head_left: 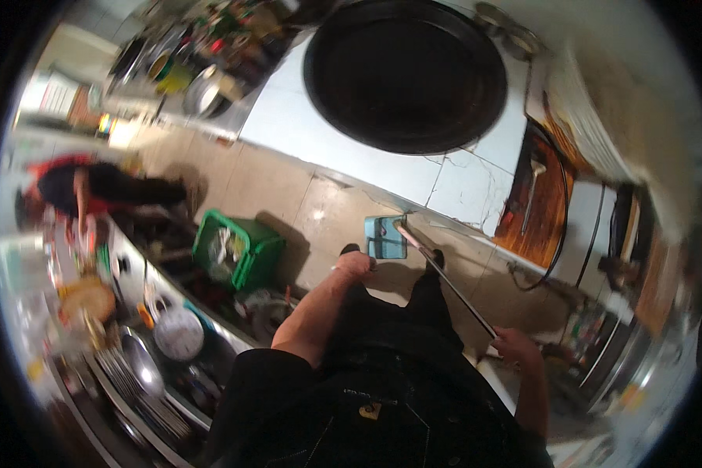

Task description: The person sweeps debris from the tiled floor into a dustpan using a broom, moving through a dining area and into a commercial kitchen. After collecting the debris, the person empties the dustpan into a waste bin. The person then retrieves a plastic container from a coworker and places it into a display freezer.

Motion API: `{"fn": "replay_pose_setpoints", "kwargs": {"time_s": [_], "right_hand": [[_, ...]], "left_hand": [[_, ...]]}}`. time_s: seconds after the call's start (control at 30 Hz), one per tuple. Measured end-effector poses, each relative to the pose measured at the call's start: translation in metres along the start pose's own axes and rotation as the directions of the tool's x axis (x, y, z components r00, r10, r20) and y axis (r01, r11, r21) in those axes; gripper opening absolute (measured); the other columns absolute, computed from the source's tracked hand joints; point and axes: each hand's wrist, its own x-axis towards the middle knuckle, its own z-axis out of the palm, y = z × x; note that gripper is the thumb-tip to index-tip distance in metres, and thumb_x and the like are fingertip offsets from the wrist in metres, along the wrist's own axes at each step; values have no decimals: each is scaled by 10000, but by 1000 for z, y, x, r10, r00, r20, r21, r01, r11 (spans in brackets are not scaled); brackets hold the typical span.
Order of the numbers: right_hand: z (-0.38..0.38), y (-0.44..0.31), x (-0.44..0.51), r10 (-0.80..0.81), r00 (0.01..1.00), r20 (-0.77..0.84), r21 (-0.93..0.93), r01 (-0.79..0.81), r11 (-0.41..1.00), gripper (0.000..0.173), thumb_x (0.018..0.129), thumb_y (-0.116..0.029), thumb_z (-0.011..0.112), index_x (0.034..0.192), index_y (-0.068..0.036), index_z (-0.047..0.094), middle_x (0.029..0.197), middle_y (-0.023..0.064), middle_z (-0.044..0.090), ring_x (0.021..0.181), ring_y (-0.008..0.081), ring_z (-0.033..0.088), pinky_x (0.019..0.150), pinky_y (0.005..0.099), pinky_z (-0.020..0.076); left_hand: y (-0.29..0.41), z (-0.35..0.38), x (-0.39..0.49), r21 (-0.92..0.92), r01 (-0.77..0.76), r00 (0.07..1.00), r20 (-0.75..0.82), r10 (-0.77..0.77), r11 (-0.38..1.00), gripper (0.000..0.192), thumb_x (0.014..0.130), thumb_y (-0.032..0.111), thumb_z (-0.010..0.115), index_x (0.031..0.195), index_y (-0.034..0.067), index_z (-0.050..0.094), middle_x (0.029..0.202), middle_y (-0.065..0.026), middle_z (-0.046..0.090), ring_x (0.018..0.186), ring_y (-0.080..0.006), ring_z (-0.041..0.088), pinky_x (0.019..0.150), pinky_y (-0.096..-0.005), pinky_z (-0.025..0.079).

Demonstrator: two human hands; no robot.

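Note:
My right hand (pixel 518 348) is closed around the dark handle of a long-handled tool (pixel 459 289), perhaps a broom. The pole slants up and left to a pale pinkish end beside a light-blue open container (pixel 386 238), likely a dustpan, on the tiled floor between my feet. A small dark thing lies inside the container. My left hand (pixel 357 264) is just left of the container, its fingers curled. A small white bit shows at its wrist side; whether it grips a handle is hidden.
A green bin (pixel 251 248) with waste stands on the floor at left. Beyond it a person (pixel 93 187) leans over a counter. A large black round pan (pixel 406 76) sits on the white tiled worktop (pixel 339 140). A wooden board (pixel 532 205) carries a ladle. Dishes (pixel 178 333) fill the lower-left counter.

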Motion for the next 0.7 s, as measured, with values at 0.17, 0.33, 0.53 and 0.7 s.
{"fn": "replay_pose_setpoints", "kwargs": {"time_s": [0.17, 0.33, 0.53, 0.7], "right_hand": [[-62, -26, 22, -104, 981, 163, -221, 140, 965, 208, 910, -192, 474, 1002, -18, 542, 582, 33, 468, 440, 109, 431, 400, 314, 346], [-60, -41, 61, -71, 987, 142, -181, 96, 979, 338, 902, -165, 491, 1209, -23, 475, 638, 51, 508, 422, 135, 465, 381, 310, 363], [-15, -66, 101, -104, 990, 96, -204, 122, 971, 308, 895, -167, 460, 1156, -4, 483, 616, 70, 505, 408, 152, 478, 367, 317, 373], [23, -81, 113, -143, 983, 116, -199, 164, 966, 379, 870, -138, 451, 1221, 4, 453, 577, 73, 486, 376, 160, 466, 333, 324, 362]], "left_hand": [[16, 47, -42, -219, 153, 968, -164, -191, 964, 253, 731, 332, 605, 918, 165, 647, 895, -123, 647, 858, -328, 614, 721, -420, 505], [41, 104, -86, -466, 222, 902, -236, -362, 857, 350, 738, 351, 636, 990, 109, 628, 905, -136, 649, 860, -338, 605, 734, -421, 487], [87, 172, -113, -708, 314, 804, -157, -574, 633, 324, 739, 372, 632, 960, 135, 615, 894, -124, 646, 885, -330, 603, 746, -436, 485], [114, 222, -125, -862, 293, 712, -92, -696, 414, 350, 755, 356, 630, 1020, 128, 609, 946, -143, 641, 941, -329, 589, 805, -425, 469]]}}
